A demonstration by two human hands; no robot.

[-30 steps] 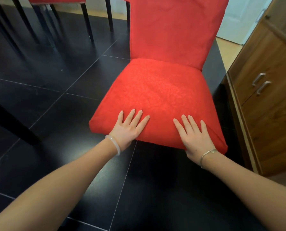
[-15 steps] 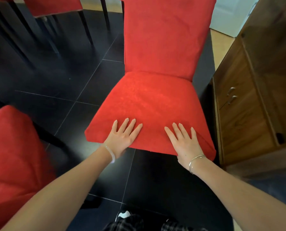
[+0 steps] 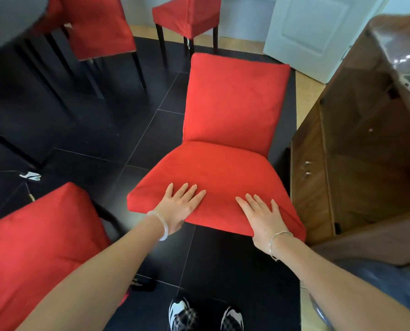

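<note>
The red chair cover (image 3: 225, 163), in the centre of the frame, seems nearly fitted: the left hand (image 3: 180, 206) and right hand (image 3: 262, 217) press flat, fingers straight, on its front edge, where I judge one fold is left to smooth.

Both grips lie flat at the front edge of the chair (image 3: 206, 173): left grip (image 3: 180, 206) near the left corner, right grip (image 3: 263, 218) near the right. Ahead of them the seat runs open to the upright backrest (image 3: 232, 103), which blocks any reach further. On the right a wooden cabinet (image 3: 366, 163) stands just beside the chair, leaving only a narrow gap. On the left, open floor (image 3: 132, 149) gives passage alongside the seat. A second chair (image 3: 39, 247) stands near the left forearm and narrows that side. Between the seat front and the shoes (image 3: 180, 314) the floor is open.
</note>
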